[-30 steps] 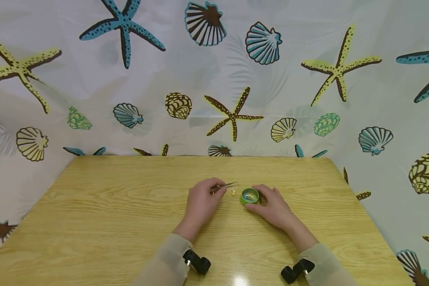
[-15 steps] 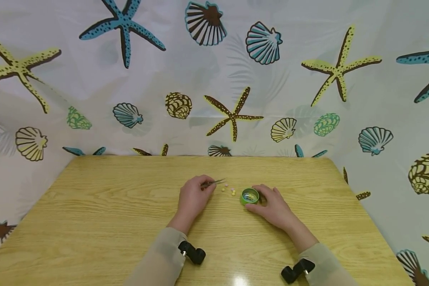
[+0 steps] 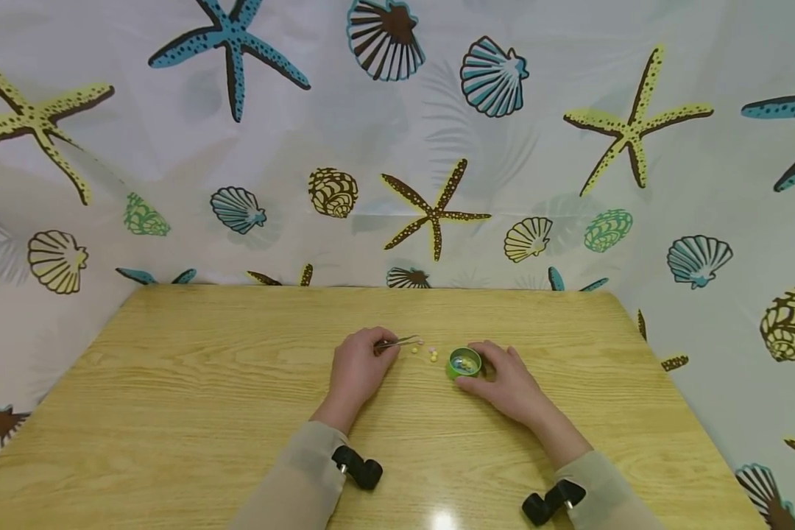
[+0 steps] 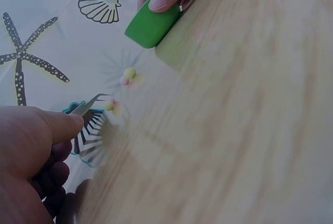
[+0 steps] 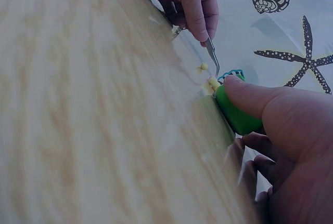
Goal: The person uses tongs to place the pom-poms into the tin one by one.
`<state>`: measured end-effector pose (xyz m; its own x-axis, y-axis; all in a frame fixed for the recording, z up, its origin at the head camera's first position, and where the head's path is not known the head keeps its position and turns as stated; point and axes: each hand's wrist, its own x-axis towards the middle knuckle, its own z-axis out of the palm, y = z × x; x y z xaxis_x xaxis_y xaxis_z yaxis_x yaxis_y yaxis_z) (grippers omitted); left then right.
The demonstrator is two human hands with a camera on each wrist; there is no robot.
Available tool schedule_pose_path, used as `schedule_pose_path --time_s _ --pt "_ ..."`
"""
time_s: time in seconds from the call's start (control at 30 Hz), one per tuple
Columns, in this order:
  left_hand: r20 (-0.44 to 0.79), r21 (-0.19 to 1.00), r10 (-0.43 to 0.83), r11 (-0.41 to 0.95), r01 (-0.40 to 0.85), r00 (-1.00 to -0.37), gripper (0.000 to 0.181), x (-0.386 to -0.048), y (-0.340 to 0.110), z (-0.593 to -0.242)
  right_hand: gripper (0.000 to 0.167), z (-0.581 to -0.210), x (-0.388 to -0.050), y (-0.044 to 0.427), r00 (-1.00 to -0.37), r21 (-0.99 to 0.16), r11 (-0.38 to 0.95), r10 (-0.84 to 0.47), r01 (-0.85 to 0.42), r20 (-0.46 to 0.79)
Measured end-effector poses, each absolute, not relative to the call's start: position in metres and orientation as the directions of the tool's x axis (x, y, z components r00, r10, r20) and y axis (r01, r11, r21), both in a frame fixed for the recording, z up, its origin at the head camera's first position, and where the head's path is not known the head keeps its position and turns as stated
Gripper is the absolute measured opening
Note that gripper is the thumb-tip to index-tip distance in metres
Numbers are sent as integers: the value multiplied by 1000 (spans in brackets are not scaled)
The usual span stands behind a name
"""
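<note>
Between thumb and fingers of my left hand (image 3: pixel 360 372) is a pair of bent-tip metal tweezers (image 3: pixel 397 342). Their tip is at a small pink bead (image 3: pixel 420 341); whether it is pinched, I cannot tell. A yellow bead (image 3: pixel 414 351) lies just below it. Closer to the container, another yellow bead (image 3: pixel 433 358) sits beside a pink one, clearer in the left wrist view as a yellow bead (image 4: pixel 130 73) and pink bead (image 4: pixel 124 81). My right hand (image 3: pixel 509 383) grips a small round green container (image 3: pixel 453 374) by its side. Colourful small pieces show inside it.
All of this is on a wood-grain table (image 3: pixel 205 412). A white cloth (image 3: pixel 371 132) printed with starfish and shells rises behind and along both sides. Black camera mounts (image 3: pixel 360 469) sit on both wrists.
My left hand has moved left with the tweezers, away from the container, uncovering a yellow and a pink bead. The tip then dipped to the pink one. The right hand stays on the container.
</note>
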<state>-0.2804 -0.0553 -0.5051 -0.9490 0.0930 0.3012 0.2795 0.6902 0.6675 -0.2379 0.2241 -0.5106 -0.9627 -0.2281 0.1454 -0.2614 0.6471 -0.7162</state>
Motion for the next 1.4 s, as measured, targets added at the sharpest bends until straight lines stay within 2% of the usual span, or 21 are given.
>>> schedule_pose_path --time_s 0.67,1.2,1.4 --pt "319 609 113 737 295 -941 9 -281 -53 -503 61 -510 -238 226 -962 -719 643 -228 -264 150" --pt "314 691 96 659 296 -945 8 -277 -52 -498 59 -511 -236 225 -960 -727 631 -232 -271 157" --pt "349 693 117 636 340 -930 7 -277 -48 -491 59 -510 -237 225 -958 -720 637 -234 -278 163"
